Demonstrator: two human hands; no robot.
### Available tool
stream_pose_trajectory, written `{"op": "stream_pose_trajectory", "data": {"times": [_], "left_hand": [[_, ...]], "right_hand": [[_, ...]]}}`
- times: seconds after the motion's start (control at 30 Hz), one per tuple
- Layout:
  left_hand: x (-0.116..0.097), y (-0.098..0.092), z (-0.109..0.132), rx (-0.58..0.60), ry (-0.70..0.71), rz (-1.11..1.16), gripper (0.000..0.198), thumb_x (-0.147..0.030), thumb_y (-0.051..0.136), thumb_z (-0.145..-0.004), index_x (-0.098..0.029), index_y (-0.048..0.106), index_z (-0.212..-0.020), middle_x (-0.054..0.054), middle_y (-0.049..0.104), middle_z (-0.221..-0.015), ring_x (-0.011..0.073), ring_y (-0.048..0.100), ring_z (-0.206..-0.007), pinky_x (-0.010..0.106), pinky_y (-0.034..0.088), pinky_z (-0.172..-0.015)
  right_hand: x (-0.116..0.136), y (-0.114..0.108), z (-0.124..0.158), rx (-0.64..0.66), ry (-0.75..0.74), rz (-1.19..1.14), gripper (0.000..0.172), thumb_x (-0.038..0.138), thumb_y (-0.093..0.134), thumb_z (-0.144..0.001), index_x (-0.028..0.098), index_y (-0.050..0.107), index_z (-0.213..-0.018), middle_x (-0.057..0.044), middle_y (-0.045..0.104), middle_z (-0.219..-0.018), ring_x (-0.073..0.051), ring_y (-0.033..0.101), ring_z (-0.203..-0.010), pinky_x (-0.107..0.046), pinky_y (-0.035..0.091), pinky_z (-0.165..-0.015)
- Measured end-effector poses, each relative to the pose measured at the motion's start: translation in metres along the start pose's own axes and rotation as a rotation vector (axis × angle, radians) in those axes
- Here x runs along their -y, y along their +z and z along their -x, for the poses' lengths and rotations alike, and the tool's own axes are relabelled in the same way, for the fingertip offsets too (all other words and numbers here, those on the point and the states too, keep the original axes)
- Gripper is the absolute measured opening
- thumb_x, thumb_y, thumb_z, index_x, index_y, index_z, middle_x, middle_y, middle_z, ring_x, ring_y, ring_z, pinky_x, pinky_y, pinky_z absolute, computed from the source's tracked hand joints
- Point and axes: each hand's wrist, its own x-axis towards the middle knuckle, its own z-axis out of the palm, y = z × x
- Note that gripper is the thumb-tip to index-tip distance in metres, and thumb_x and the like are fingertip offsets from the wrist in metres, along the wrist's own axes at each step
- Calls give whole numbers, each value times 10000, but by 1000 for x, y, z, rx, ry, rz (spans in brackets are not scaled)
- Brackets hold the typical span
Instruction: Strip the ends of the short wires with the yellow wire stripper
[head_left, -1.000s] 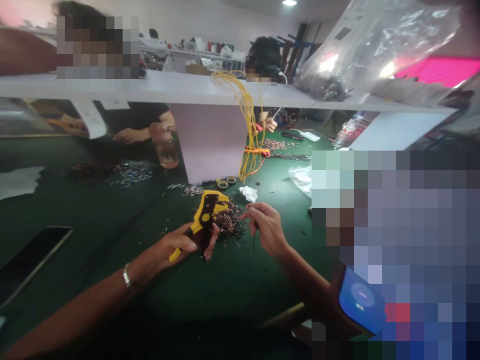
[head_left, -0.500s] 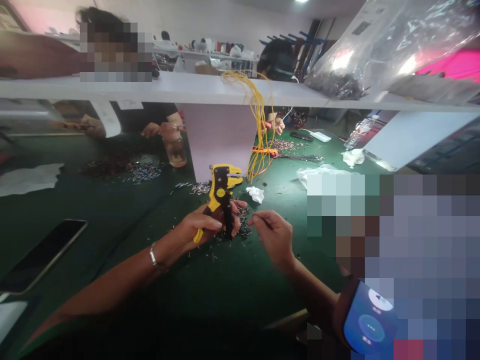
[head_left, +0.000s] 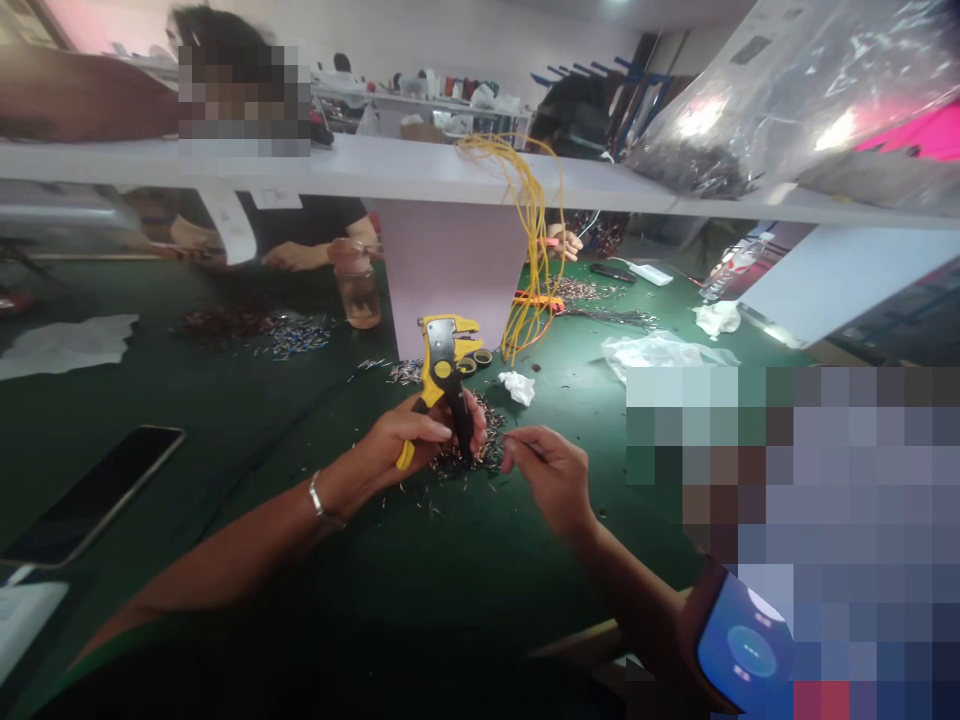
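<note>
My left hand (head_left: 427, 435) is wrapped round the handles of a yellow and black wire stripper (head_left: 444, 370), whose jaws point up and to the right. Below and behind it, a pile of short cut wires (head_left: 491, 440) lies on the green table. Right of that pile, my right hand (head_left: 551, 470) is closed in a pinch, thumb against forefinger. Whatever sits between those fingertips is too small to make out. A gap separates the fingertips from the stripper.
A crumpled white tissue (head_left: 517, 388) and two small rolls of tape (head_left: 476, 362) lie beyond my hands. Yellow wires (head_left: 534, 240) hang from the white shelf (head_left: 375, 165). A phone (head_left: 97, 495) lies at left, a bottle (head_left: 356, 285) behind. Co-workers sit across the table.
The view has shifted slightly. The stripper has tilted a little, so its metal plate catches light and the tape rolls show behind it. Both hands keep their grips.
</note>
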Motion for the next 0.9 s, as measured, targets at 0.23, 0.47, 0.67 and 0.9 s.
{"op": "stream_pose_trajectory", "data": {"times": [0.23, 0.47, 0.67, 0.9], "left_hand": [[-9, -15, 15, -7, 6, -57, 399, -96, 614, -600, -104, 622, -999, 95, 656, -851, 241, 631, -831, 381, 466, -763], [11, -15, 32, 37, -169, -44, 416, -108, 631, -601, -99, 632, -1017, 83, 648, -856, 233, 630, -782, 423, 480, -791], [21, -20, 34, 56, -200, -6, 495, -116, 641, -621, -111, 615, -1115, 87, 653, -898, 283, 658, -871, 472, 460, -878], [25, -21, 36, 122, -225, 13, 558, -116, 672, -634, -104, 610, -1189, 83, 642, -902, 253, 646, -837, 469, 483, -851]], "right_hand": [[-2, -6, -4, -144, -44, 67, 121, 228, 634, -808, 173, 687, -714, 38, 587, -486, -113, 531, -456, -249, 460, -501], [-2, -4, -4, -297, -223, 270, 129, 229, 630, -839, 160, 713, -768, 14, 642, -562, -119, 564, -486, -247, 484, -531], [1, -3, -3, -268, -437, 497, 148, 159, 601, -857, 155, 721, -772, 6, 657, -584, -98, 537, -464, -217, 479, -534], [-2, 0, -5, -309, -382, 437, 141, 196, 610, -865, 185, 734, -799, -7, 687, -630, -118, 560, -493, -243, 495, -569]]}}
